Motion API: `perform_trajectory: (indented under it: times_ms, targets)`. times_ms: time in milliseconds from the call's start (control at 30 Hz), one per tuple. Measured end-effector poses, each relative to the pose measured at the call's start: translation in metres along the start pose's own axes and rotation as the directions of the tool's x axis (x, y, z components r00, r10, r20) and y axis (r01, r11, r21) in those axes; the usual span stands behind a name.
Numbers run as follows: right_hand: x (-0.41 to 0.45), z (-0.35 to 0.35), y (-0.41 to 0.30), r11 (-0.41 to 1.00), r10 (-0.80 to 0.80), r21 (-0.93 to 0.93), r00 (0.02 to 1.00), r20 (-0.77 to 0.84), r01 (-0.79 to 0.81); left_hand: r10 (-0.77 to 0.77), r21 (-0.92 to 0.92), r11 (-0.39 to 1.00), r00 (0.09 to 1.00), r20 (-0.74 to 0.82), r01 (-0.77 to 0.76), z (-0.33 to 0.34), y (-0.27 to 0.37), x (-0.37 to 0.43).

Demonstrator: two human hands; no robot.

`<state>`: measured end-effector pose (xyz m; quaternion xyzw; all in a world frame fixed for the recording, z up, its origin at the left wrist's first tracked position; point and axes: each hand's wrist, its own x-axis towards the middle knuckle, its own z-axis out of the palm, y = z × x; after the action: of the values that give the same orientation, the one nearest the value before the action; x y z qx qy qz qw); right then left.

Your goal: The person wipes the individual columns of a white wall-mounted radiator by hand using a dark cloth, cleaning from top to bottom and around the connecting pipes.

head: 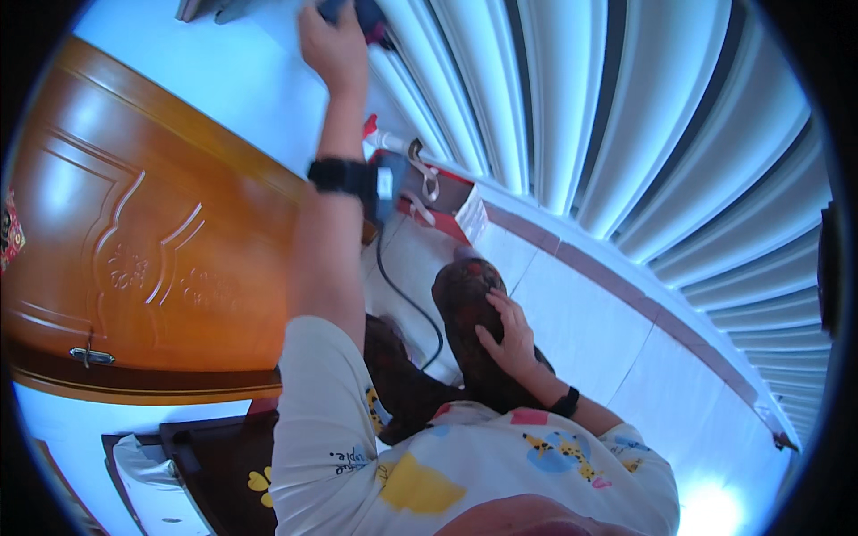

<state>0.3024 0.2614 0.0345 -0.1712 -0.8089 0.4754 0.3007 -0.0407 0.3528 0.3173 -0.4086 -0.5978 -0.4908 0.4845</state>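
My left hand (335, 43) is stretched far forward at the top of the view, blurred, with its fingers around a dark object (362, 15). That object runs partly out of the picture, and I cannot tell what it is. A black strap (335, 175) circles my left wrist, and a dark box (385, 187) with a pale label shows beside it. My right hand (513, 335) lies on the knee of my dark patterned trousers (469, 295), fingers spread and holding nothing. Around the right wrist is a black band (566, 402).
A red-edged gift bag (442, 221) with ribbon handles stands on the tiled floor (590, 321) ahead. Tall white slats (563, 100) curve along the right. A black cable (409, 295) runs down between my legs. On the left is a brown panelled wooden door (221, 228) with a metal handle (92, 355).
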Motion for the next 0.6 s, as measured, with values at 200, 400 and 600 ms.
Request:
perform_trajectory:
  times_ms: [200, 400, 600]
  targets:
    - [0.004, -0.002, 0.001, 1.0, 0.021, -0.007, 1.0, 0.004, -0.021, 0.059, 0.243, 0.967, 0.995, 0.077, -0.076, 0.011, 0.005, 0.023]
    - [0.011, 0.007, -0.006, 0.999, 0.05, 0.017, 0.998, 0.047, -0.051, 0.071, 0.191, 0.977, 0.987, 0.145, -0.098, 0.009, 0.006, -0.037]
    - [0.014, 0.009, -0.006, 0.997, 0.068, 0.034, 0.995, 0.076, -0.071, -0.019, 0.202, 0.979, 0.958, 0.285, -0.041, 0.01, -0.017, -0.112]
